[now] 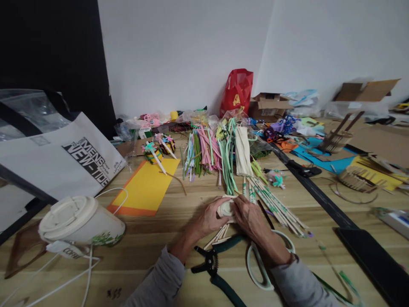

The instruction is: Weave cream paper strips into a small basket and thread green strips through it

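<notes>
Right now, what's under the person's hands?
The left hand and right hand close around a pale bundle. Loose sticks show just below them; whatever lies directly beneath the palms is hidden.

A white lidded coffee cup [81,221] stood to the left of the orange-edged yellow card [143,185], with a printed white tote bag [60,157] beyond the cup. A red plastic bag [237,93] and a cardboard box [266,106] sat far beyond the card, to its right, by the white wall [185,55].

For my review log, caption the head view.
Left hand and right hand grip a cream paper coil near green-handled pliers on a wooden table.
</notes>
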The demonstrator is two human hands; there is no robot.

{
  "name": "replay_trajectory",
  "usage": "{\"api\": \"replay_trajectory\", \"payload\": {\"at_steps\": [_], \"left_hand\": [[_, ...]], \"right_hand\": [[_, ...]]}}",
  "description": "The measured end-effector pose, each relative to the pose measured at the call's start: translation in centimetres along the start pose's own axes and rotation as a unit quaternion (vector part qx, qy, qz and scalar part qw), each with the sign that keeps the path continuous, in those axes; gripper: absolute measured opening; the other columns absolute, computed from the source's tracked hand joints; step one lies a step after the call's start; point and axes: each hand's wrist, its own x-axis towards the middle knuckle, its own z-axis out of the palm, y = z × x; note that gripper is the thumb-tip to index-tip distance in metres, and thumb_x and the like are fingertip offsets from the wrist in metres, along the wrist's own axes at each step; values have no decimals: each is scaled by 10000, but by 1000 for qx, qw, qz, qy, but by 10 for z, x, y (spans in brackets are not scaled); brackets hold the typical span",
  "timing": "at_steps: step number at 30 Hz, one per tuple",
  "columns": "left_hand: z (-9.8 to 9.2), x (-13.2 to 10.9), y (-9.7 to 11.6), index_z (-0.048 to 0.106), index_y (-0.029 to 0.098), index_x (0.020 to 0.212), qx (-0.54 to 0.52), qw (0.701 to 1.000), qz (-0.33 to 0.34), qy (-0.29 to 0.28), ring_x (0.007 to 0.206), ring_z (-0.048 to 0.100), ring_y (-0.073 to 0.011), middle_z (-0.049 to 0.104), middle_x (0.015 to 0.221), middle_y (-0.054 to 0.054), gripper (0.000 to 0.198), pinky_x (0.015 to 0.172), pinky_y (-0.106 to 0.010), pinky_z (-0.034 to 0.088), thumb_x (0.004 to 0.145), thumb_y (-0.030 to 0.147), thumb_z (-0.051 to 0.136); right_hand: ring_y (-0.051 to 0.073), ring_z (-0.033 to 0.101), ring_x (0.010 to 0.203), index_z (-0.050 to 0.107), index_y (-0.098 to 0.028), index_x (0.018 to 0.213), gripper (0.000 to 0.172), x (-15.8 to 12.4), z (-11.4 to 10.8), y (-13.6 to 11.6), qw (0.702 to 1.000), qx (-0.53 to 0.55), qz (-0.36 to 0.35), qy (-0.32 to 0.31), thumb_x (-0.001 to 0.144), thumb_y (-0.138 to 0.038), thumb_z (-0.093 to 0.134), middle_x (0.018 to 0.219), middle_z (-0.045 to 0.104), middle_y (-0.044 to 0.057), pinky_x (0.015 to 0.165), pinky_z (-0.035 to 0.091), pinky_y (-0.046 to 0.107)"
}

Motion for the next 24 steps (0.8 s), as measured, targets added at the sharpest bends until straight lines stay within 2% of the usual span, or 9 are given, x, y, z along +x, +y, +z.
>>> {"api": "replay_trajectory", "payload": {"at_steps": [5, 9, 12, 19, 24], "left_hand": [[2, 0, -4, 584, 188, 1246, -2, 1000, -11, -3, 1194, 560, -222, 617, 1283, -95, 529, 1065, -378, 408, 732, 94, 667], [4, 0, 0, 582, 202, 1255, -21, 1000, -8, -4, 1183, 566, -242, 619, 1275, -93, 668, 1053, -386, 421, 629, 147, 807], [4, 0, 3, 581, 203, 1259, -27, 1000, -12, -1, 1184, 565, -244, 617, 1278, -93, 729, 1062, -388, 413, 580, 121, 835], [5, 1, 3, 607, 219, 1247, -14, 1000, -22, -1, 1188, 567, -238, 625, 1275, -87, 648, 1057, -387, 421, 635, 92, 779], [6, 1, 0, 622, 226, 1235, -28, 998, -39, 27, 1157, 591, -220, 640, 1262, -63, 576, 1038, -367, 443, 688, 54, 683]], "right_hand": [[144, 614, 698, 612, -175, 873, 221, -1, -6, -4, 999, -27, 7, -22, 960, -179, 408, 855, 645, 52, 587, 320, 261], [153, 620, 714, 621, -182, 884, 201, -1, -8, -5, 998, -49, 21, -38, 952, -190, 432, 871, 652, 54, 580, 305, 265], [152, 621, 726, 627, -183, 894, 189, -1, -9, -5, 997, -55, 23, -46, 946, -187, 445, 892, 658, 56, 579, 301, 264], [152, 629, 710, 621, -179, 867, 199, -2, -9, -5, 999, -40, 22, -22, 946, -192, 439, 864, 653, 54, 580, 313, 271], [136, 618, 665, 621, -185, 860, 208, -2, -6, -5, 999, -33, 12, -7, 949, -193, 433, 853, 643, 47, 559, 310, 270]]}}
